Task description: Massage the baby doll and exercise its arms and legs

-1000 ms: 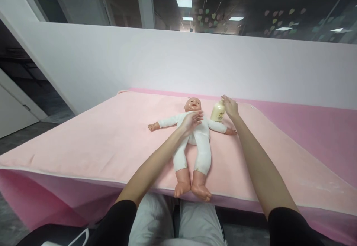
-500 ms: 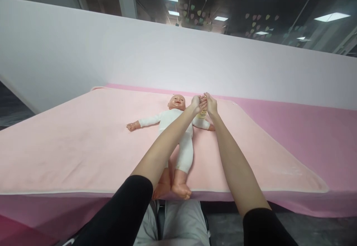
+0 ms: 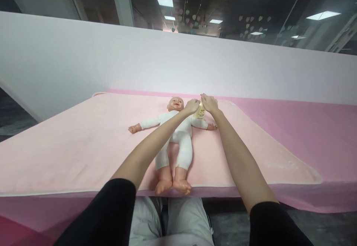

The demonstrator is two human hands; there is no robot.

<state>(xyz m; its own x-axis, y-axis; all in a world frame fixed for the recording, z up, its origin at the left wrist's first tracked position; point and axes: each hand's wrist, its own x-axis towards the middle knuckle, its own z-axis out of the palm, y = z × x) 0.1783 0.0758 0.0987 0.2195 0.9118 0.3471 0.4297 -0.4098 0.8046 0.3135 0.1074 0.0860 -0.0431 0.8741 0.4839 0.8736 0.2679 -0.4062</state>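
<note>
A baby doll (image 3: 178,134) in a white suit lies on its back on the pale pink blanket (image 3: 83,142), feet at the near edge. A small cream lotion bottle (image 3: 200,112) stands by the doll's head, above its outstretched arm. My right hand (image 3: 209,103) is curled over the bottle's top. My left hand (image 3: 192,106) is cupped against the bottle's left side with its fingers loosely bent and nothing visibly in it. Most of the bottle is hidden by the two hands.
The blanket covers a table draped in a darker pink cloth (image 3: 292,127). A white wall panel (image 3: 139,60) rises just behind the table, with dark glass above it. My knees in light trousers (image 3: 173,223) are under the near edge.
My left hand has left the doll's chest and gone up to the bottle, meeting my right hand there. The view has shifted right and tilted slightly.
</note>
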